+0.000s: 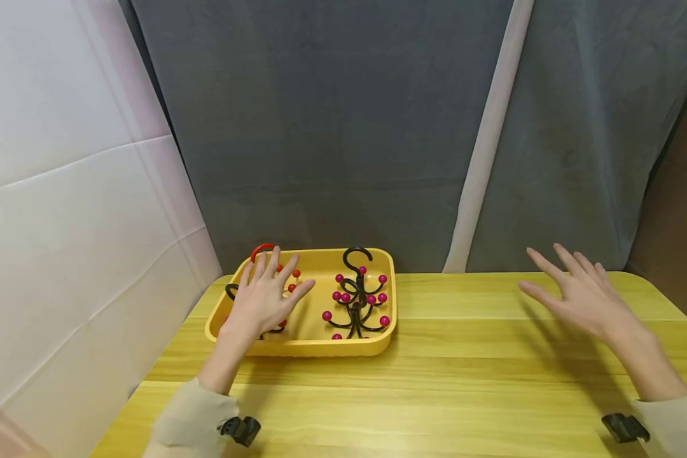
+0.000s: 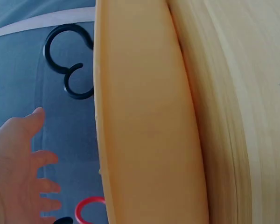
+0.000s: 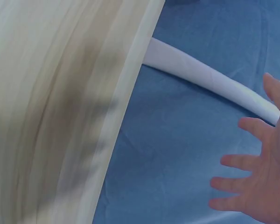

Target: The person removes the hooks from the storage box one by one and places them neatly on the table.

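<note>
In the head view my left hand [image 1: 261,304] hovers above the left part of a yellow tray [image 1: 320,348], its fingers spread and holding nothing. Beneath that hand lie a red hook [image 1: 261,247] and a black hook [image 1: 231,291], with red balls [image 1: 296,273] beside them; the hand hides much of these. Toward the tray's right side are black curved-arm hooks [image 1: 357,306] tipped with magenta balls. My right hand [image 1: 586,299] is held over the table at the right, fingers apart, touching nothing. The left wrist view shows the tray's side wall [image 2: 149,116] close by.
The tray stands on a wood-grain table [image 1: 464,381] near its back left edge. Behind hangs a grey curtain [image 1: 332,127] with a white strip [image 1: 492,133]. A white cloth wall [image 1: 80,191] runs along the left, and a brown panel [image 1: 678,191] borders the right.
</note>
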Demonstrator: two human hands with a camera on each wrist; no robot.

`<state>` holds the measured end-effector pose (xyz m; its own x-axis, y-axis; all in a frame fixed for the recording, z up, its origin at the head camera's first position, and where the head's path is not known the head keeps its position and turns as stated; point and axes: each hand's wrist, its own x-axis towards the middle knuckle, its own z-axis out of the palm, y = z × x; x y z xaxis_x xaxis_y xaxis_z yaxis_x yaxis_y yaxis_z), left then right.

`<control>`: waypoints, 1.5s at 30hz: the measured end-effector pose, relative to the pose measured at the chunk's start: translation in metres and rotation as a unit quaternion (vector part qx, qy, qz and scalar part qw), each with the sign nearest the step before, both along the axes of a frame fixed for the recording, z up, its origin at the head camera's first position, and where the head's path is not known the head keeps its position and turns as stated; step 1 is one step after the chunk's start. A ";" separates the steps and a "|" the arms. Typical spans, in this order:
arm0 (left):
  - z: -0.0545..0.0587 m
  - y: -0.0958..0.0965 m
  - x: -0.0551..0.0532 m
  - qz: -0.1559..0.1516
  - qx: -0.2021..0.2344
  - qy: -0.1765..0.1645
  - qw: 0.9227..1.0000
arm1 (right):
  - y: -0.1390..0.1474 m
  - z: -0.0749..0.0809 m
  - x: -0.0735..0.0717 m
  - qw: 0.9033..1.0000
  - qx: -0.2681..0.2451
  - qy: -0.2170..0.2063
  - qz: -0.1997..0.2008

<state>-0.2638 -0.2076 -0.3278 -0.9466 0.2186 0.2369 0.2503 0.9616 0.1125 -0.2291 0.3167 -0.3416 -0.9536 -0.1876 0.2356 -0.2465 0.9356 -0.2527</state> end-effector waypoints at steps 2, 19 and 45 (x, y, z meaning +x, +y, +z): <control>0.002 -0.003 0.001 0.001 0.009 0.004 1.000 | -0.005 0.001 0.000 1.000 -0.007 0.003 0.004; 0.017 -0.033 0.011 0.009 0.066 0.021 0.998 | -0.042 0.008 0.001 0.998 -0.037 0.028 0.042; -0.001 -0.105 0.011 0.099 0.156 -0.014 0.983 | -0.103 0.011 -0.003 0.985 -0.102 0.068 0.120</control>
